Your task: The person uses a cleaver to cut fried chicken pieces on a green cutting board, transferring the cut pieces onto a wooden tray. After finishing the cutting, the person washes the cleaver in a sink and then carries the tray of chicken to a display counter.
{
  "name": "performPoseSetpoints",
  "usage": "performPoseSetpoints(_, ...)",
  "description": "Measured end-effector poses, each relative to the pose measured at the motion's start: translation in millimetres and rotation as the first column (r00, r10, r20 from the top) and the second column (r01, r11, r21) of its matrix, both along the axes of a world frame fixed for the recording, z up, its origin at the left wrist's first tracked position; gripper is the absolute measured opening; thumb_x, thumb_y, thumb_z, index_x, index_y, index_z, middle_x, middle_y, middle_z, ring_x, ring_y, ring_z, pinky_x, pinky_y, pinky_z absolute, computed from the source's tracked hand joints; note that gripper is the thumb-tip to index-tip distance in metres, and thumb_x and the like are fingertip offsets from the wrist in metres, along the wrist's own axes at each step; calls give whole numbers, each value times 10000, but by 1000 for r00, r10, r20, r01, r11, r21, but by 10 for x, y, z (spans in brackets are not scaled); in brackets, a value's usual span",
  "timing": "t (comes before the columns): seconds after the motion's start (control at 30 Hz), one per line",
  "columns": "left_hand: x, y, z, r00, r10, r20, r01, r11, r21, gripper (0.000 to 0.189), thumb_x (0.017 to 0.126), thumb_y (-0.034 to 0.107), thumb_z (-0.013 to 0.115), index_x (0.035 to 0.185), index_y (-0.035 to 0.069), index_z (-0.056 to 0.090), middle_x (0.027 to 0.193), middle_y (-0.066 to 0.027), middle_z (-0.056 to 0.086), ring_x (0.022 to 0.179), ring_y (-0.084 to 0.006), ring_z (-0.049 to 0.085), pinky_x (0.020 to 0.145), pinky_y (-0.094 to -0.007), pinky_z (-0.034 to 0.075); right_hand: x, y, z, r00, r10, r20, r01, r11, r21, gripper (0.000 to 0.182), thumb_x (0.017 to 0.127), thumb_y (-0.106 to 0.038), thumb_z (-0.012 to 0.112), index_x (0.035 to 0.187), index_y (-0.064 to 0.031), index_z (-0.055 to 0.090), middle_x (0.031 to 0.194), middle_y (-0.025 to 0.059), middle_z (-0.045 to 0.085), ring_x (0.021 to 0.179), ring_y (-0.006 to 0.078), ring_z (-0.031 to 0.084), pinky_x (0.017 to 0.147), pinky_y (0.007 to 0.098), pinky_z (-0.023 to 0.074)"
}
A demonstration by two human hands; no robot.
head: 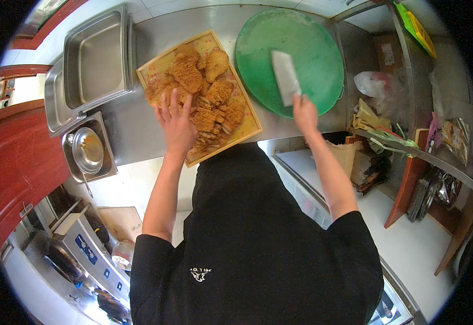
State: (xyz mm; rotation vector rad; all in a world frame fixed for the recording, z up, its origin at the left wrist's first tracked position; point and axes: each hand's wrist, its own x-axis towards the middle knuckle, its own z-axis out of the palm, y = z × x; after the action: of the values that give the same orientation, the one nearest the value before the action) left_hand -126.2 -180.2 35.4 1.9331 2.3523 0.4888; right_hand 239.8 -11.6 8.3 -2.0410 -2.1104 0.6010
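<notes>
My left hand (178, 124) rests with spread fingers on breaded fried cutlets (186, 73) in a paper-lined wooden tray (242, 90). Whole pieces lie in the upper part of the tray, and pieces cut into strips (208, 120) lie nearer my body. My right hand (305, 113) grips the handle of a metal cleaver (286, 77). Its broad blade is over the round green cutting board (317, 53), right of the tray; whether it touches the board cannot be told.
Nested steel pans (96, 61) stand at the counter's left, with a metal bowl (87, 150) in a smaller pan in front of them. A metal shelf (435, 158) with plastic bags and packaging borders the counter (151, 44) on the right.
</notes>
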Motion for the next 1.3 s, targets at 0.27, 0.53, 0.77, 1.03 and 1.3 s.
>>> performPoseSetpoints(0.27, 36, -353, -8, 981, 186, 61, -187, 982, 17, 671, 744, 37, 630, 1406, 122, 569, 1602, -166, 328, 1515, -445, 177, 1213, -614, 103, -200, 828, -306, 979, 20, 201, -40, 995, 94, 542, 1043, -474, 433, 968, 6, 675, 856, 300, 703, 823, 507, 684, 760, 590, 540)
performPoseSetpoints(0.53, 68, -476, -26, 970, 239, 40, -240, 971, 2, 602, 801, 41, 618, 1398, 101, 561, 1587, -170, 344, 1512, -446, 180, 1210, -608, 118, -619, 542, 3, 900, 415, 136, -411, 910, -60, 497, 1031, -488, 461, 961, -41, 667, 833, 256, 711, 797, 473, 692, 720, 584, 543)
performPoseSetpoints(0.77, 86, -332, 16, 966, 245, 83, -248, 969, 20, 655, 768, 41, 621, 1416, 106, 544, 1582, -172, 349, 1507, -448, 198, 1196, -614, 163, -221, 62, 216, 932, 362, 2, -358, 921, -151, 503, 1022, -510, 480, 920, -46, 645, 819, 242, 700, 792, 478, 667, 700, 590, 511)
performPoseSetpoints(1.03, -132, -353, -28, 965, 244, 93, -252, 964, 83, 658, 803, 118, 700, 1436, 114, 520, 1569, -190, 356, 1485, -462, 225, 1184, -618, 182, 1454, 30, -204, 864, -467, 190, 443, 883, 156, 577, 1032, -504, 444, 990, 22, 679, 946, 286, 707, 922, 493, 667, 819, 556, 516)
performPoseSetpoints(1.3, -105, -309, -27, 972, 220, 79, -226, 971, 79, 674, 767, 73, 685, 1422, 111, 531, 1568, -188, 352, 1487, -457, 223, 1197, -602, 168, 860, -440, -125, 960, -236, 150, 251, 964, -91, 535, 1028, -511, 450, 962, -34, 682, 874, 265, 712, 858, 491, 683, 781, 603, 518)
